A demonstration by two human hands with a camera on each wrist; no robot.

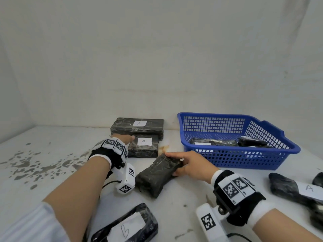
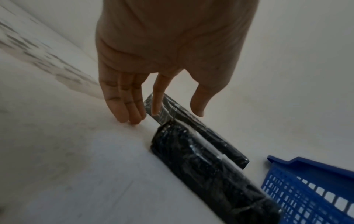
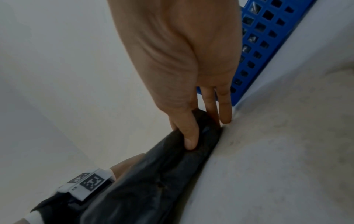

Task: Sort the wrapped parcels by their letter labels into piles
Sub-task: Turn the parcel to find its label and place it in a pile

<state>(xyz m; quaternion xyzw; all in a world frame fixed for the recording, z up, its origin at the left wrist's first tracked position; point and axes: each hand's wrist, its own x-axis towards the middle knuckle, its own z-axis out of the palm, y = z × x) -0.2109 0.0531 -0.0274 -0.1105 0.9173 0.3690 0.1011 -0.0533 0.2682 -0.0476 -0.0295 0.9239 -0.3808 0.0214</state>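
Stained white table [image 1: 52,172] with black wrapped parcels [image 1: 158,175], blue basket [image 1: 244,159].

Soft, even light is filling the head view and casting only faint shadows on the bench [image 1: 52,172], while both wrist views are looking dimmer, grainy and motion-blurred, with straight lines bending toward the frame edges.
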